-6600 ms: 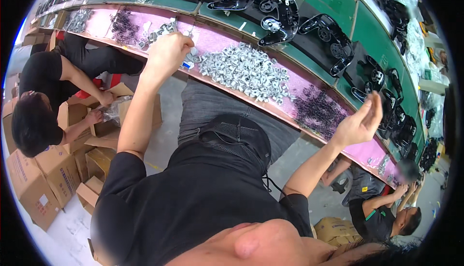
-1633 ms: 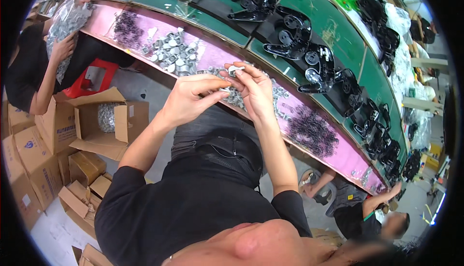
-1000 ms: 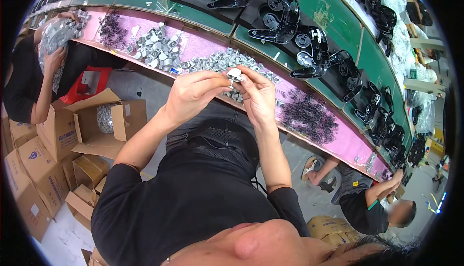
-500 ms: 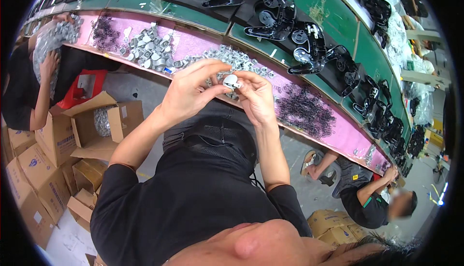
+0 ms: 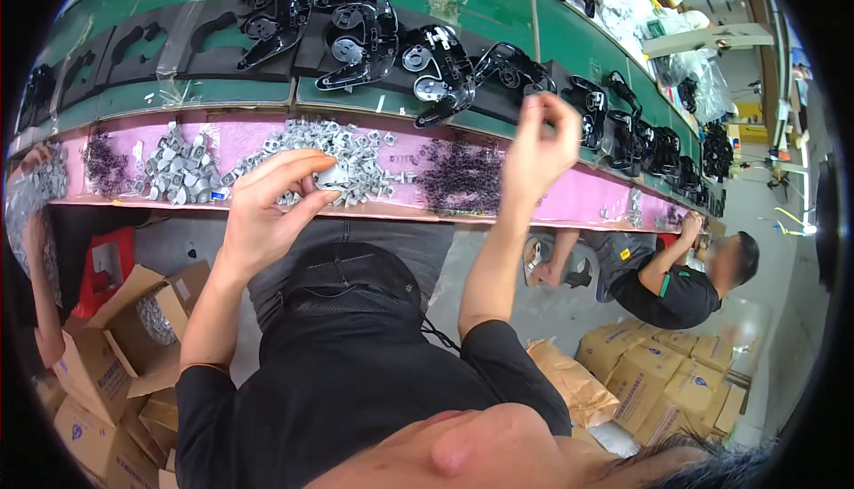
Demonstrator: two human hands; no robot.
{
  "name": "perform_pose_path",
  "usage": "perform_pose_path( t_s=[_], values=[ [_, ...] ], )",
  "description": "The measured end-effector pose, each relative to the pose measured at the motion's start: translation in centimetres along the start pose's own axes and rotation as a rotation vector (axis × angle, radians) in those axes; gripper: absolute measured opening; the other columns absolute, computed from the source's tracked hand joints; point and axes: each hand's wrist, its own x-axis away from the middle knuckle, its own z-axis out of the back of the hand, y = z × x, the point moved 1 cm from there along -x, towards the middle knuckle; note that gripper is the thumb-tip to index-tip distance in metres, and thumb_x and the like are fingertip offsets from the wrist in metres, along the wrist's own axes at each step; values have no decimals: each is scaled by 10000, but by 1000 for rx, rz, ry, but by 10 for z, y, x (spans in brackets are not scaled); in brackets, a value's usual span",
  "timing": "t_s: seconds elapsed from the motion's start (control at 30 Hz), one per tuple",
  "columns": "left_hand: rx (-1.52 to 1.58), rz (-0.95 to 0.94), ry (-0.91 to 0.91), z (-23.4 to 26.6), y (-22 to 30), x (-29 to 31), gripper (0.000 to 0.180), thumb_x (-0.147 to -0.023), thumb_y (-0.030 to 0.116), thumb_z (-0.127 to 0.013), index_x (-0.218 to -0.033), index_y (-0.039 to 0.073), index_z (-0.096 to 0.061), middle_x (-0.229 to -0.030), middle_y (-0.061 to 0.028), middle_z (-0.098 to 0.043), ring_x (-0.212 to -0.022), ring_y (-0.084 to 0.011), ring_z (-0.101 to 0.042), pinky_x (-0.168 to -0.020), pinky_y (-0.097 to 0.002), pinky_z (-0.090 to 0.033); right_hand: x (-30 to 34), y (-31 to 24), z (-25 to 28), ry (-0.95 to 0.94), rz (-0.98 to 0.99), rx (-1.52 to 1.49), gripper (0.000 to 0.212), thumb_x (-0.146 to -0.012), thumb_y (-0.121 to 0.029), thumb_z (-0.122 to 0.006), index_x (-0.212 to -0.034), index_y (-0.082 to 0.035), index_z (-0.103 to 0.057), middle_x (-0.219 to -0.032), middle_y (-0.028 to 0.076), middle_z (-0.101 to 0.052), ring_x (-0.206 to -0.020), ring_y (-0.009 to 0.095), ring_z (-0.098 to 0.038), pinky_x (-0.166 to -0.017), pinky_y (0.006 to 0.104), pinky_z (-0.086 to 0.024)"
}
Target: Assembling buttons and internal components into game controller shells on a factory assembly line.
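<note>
My left hand is closed, with a small light-grey plastic cap pinched between thumb and fingertips. It is above the front edge of the pink bench strip, beside a heap of small grey parts. Farther right, my right hand is raised in front of a glossy black plastic housing. Its fingers are curled together at the tips; whatever they hold, if anything, is too small to make out. A pile of small black pieces lies left of this hand.
Grey caps and more black bits lie on the pink strip at left. Black housings rest on dark foam along the green bench. Cartons stand on the floor; co-workers sit at both sides.
My hands were together around the grey cap. The left has kept it and lowered slightly; the right has moved away, rightward toward the black housings. My view has swung to the right.
</note>
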Motion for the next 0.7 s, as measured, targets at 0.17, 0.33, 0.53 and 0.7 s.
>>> perform_pose_path(
  t_s=[0.17, 0.33, 0.53, 0.7],
  values=[
    [40, 43, -32, -5, -1, 5, 366, -828, -38, -837, -1181, -22, -742, -1124, -137, -755, -807, -148, -690, -737, -281, -582, -68, 80, 5, -356, -273, 570, 548, -959, -438, -743, -1252, 23, -699, -1120, 260, -749, -1080, 423, -721, -935, 488, -548],
    [44, 56, -9, -4, -1, 4, 317, -846, -18, -825, -1154, -37, -751, -1126, -158, -765, -798, -174, -718, -772, -303, -594, -76, 133, 7, -319, -158, 235, 301, -972, -189, -735, -1110, 77, -755, -885, 203, -791, -792, 205, -765, -748, 373, -572],
    [26, 64, 55, 12, -7, 6, 328, -851, -37, -814, -1173, -49, -750, -1146, -154, -768, -869, -172, -739, -832, -300, -625, -60, 88, 37, 37, -390, -438, 209, -1078, -147, -595, -1113, 52, -646, -830, 123, -707, -449, 187, -607, -389, 302, -525],
    [18, 60, 101, 24, 4, -9, 357, -837, -49, -820, -1187, -42, -752, -1139, -146, -766, -932, -180, -741, -855, -304, -628, -20, 0, 44, -271, -589, -705, 341, -1051, -243, -587, -1248, 29, -644, -820, 167, -713, -409, 215, -589, -311, 305, -445]
  ],
)
